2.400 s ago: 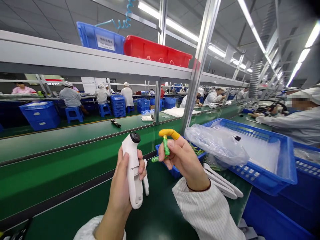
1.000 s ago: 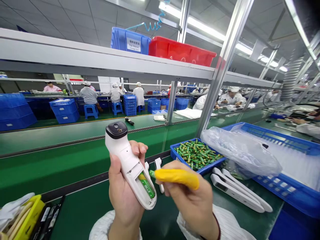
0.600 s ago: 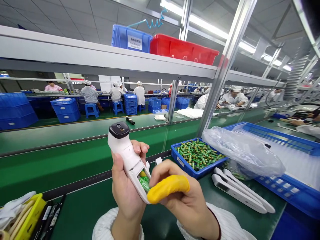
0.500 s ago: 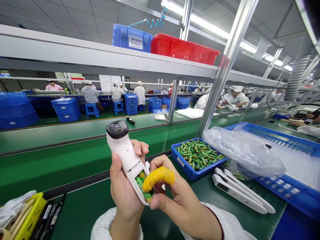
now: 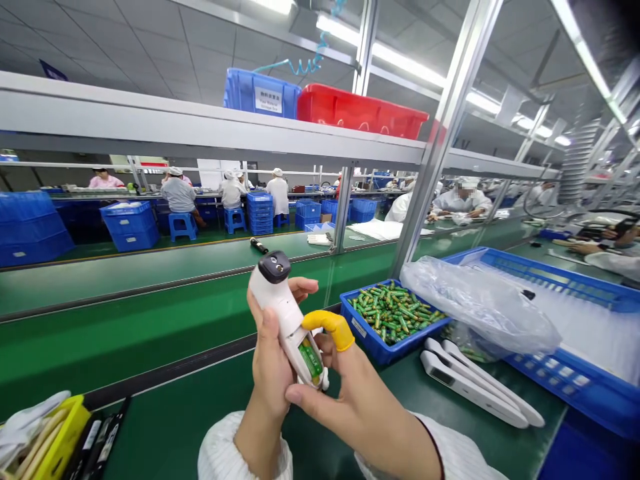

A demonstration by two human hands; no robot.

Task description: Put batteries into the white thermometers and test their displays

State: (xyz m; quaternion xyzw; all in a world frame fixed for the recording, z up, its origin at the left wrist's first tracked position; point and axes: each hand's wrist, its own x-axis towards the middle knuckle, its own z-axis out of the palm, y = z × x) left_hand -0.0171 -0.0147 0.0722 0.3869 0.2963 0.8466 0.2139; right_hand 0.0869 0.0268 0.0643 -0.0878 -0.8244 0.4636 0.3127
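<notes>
A white handheld device with a black head is tilted above the green work surface. Its lower compartment is uncovered and shows green batteries inside. My left hand is wrapped round the device from the left. My right hand, with a yellow cot on its index finger, is at the compartment's right edge; its thumb is by the lower end. A small white part shows partly between the right fingers and the device; what it is cannot be made out.
A blue bin of green batteries stands right of my hands. White devices lie beside it, near a blue crate and plastic bag. A yellow tray and black pens are at left. A metal post rises ahead.
Both hands and the device have shifted right in view. My right index finger has moved up off the batteries to the compartment's upper edge, and the thumb has moved left.
</notes>
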